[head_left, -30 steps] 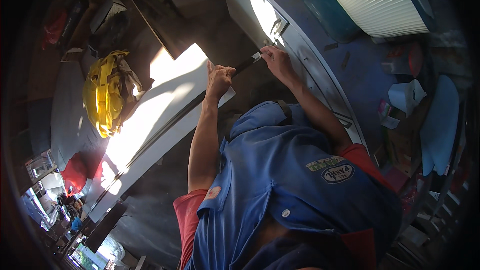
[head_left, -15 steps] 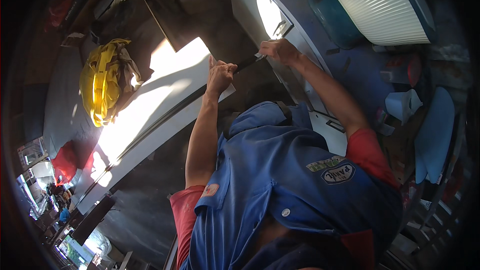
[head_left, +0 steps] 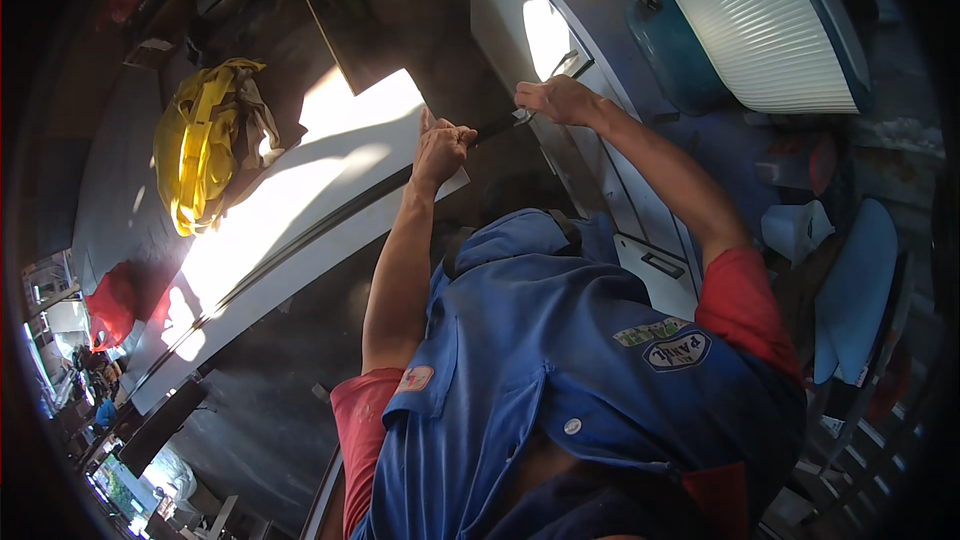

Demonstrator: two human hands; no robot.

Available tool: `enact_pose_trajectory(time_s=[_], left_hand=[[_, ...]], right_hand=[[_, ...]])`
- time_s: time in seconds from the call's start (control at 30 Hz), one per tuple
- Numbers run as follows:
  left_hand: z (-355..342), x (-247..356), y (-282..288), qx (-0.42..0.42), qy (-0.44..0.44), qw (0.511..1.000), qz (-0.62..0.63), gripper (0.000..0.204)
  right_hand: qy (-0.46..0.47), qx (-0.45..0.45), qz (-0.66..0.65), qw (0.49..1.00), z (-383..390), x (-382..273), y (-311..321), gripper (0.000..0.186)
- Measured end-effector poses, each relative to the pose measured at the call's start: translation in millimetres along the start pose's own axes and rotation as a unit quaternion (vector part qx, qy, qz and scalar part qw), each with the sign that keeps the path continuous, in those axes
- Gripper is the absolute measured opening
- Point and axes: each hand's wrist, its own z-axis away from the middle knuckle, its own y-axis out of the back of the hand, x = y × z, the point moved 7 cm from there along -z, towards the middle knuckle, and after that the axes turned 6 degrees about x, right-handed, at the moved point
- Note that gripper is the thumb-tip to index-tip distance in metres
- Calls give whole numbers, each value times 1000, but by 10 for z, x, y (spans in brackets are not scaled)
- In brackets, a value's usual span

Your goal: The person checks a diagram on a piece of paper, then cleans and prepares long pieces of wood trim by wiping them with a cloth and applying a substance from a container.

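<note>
The left hand (head_left: 440, 145) was closed in a tight fist on a dark strip (head_left: 494, 129), one digit sticking up toward the far side, and it had hardly shifted over the last second. The right hand (head_left: 555, 100) had changed more: its wrist had turned over, so that the hand lay flatter with the fingers pointing left, and its elbow had swung out to the right. Its fingers were drawn narrow and appeared to pinch the strip at a pale piece (head_left: 521, 116) on its right end, though the exact contact was too small to make out. The strip itself bridged the gap between the two hands, looking fairly straight, so the turn of the wrist seemed to have altered the hold on that end rather than freed it. Just left of the left hand was the right end of a pale worktop (head_left: 270, 210), brightly sunlit, with a dark line along its near side; whether the strip met that line was hidden by the fist. On the far side of the right hand, and near it, rose a white cabinet (head_left: 505, 25) with dark-framed handles. Farther out, a crumpled yellow bag (head_left: 195, 155) lay to the left, a red bag (head_left: 110, 308) nearer and farther left, and a ribbed white cover (head_left: 760, 30) stood far right beside a teal case (head_left: 675, 65).
</note>
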Motion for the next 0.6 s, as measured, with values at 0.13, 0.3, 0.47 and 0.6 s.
enact_pose_trajectory(time_s=[0.13,0.3,0.47,0.6], left_hand=[[-4,-5,-10,2,-2,1000,8,33],[-3,-17,-23,5,0,1000,9,32],[-5,-54,-42,15,-5,1000,8,28],[-14,-36,-52,1,-6,1000,8,28]], right_hand=[[-15,52,-8,999,76,-2,51,20],[40,51,-20,998,34,25,30,15],[44,52,-27,997,21,18,34,12],[51,26,-7,998,17,23,23,11]])
